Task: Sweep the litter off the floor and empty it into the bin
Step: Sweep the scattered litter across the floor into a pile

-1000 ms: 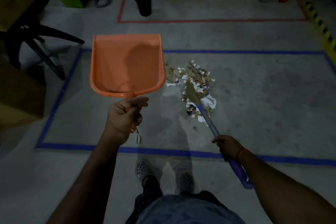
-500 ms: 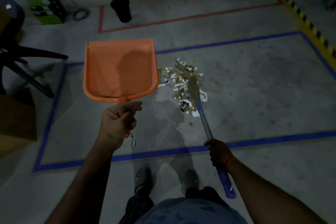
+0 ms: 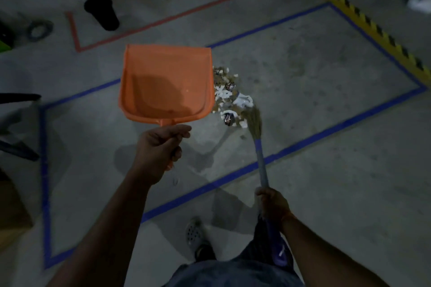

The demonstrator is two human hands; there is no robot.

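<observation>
My left hand (image 3: pixel 159 147) grips the handle of an orange dustpan (image 3: pixel 166 84), held above the floor with nothing in its tray. My right hand (image 3: pixel 271 202) grips the blue handle of a small broom (image 3: pixel 261 158). The broom's straw head (image 3: pixel 254 121) rests at the near right edge of a litter pile (image 3: pixel 229 98) of white and brown paper scraps on the concrete floor. The dustpan's right edge hides the pile's left side. A black bin (image 3: pixel 102 13) stands upright at the far left, inside a red taped corner.
Blue tape (image 3: pixel 303 147) outlines a rectangle on the floor around the litter. Yellow-black hazard tape (image 3: pixel 363 21) runs along the far right. Black chair legs (image 3: pixel 16 123) and a cardboard box (image 3: pixel 11 207) are at the left edge. A tape roll (image 3: pixel 38 30) lies beside the bin. My feet stand below.
The view has swung left and tilted, so the floor lines run diagonally. The dustpan has moved right, over the pile's left edge. The broom head has shifted to the pile's near right side.
</observation>
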